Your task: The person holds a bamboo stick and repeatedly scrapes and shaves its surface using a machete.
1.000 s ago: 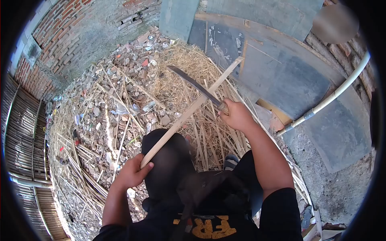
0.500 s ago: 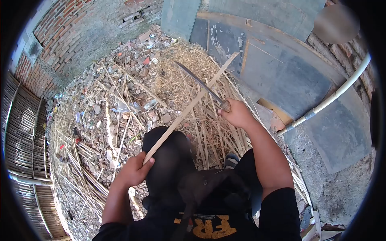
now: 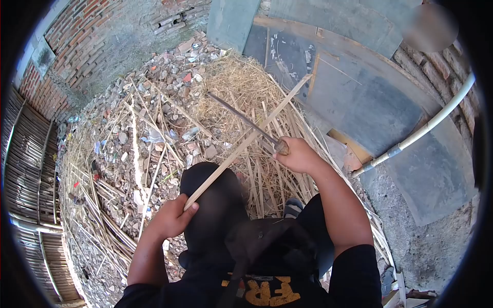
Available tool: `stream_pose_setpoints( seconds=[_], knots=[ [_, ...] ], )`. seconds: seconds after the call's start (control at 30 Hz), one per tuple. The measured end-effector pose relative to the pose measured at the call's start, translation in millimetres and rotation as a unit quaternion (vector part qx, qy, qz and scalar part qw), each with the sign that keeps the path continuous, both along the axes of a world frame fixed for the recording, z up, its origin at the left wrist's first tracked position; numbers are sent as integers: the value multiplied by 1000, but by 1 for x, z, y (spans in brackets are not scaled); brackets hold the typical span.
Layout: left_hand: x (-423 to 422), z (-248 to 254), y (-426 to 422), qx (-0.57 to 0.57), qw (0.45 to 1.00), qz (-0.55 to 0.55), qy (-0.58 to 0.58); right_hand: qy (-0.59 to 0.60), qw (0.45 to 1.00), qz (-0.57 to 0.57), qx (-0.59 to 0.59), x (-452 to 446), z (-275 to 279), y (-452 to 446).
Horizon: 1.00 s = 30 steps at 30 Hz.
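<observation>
Pale bamboo strip (image 3: 239,151) crossed by a long knife (image 3: 236,113) above rubble (image 3: 120,149)

Slatted bamboo wall (image 3: 31,159), rough brick wall (image 3: 77,46); left hand (image 3: 173,218) gripping the flat strip's lower end by a black-clad knee (image 3: 223,190); straw (image 3: 236,77) under the dark blade (image 3: 226,106); right hand (image 3: 300,155) clenched round its knobby handle (image 3: 281,147); smooth grey boards (image 3: 370,102).

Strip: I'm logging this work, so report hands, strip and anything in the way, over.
Left hand gripping near end of strip. Right hand holding knife across strip, contact unclear. Knee behind strip in view, close to left hand.
</observation>
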<state>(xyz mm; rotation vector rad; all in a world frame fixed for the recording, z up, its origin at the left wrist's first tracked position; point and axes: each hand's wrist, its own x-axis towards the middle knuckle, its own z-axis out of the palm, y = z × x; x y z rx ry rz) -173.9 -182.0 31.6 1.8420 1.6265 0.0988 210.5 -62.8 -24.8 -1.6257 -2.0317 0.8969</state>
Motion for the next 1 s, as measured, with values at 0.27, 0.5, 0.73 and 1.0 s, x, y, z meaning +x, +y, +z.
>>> stream_pose_setpoints(
  seconds=[0.27,0.5,0.73,1.0],
  knots=[
    [-2,-2,6,-29,999,-12,-10,-59,997,56,1,-19,9,-11],
    [0,4,7,-15,1000,-6,3,-103,994,-32,35,6,0,-2],
    [1,-1,10,-47,999,-2,-26,-19,995,69,-66,-5,2,1],
    [3,-7,0,35,999,-2,11,-93,995,40,-10,-21,14,-18]
  ],
)
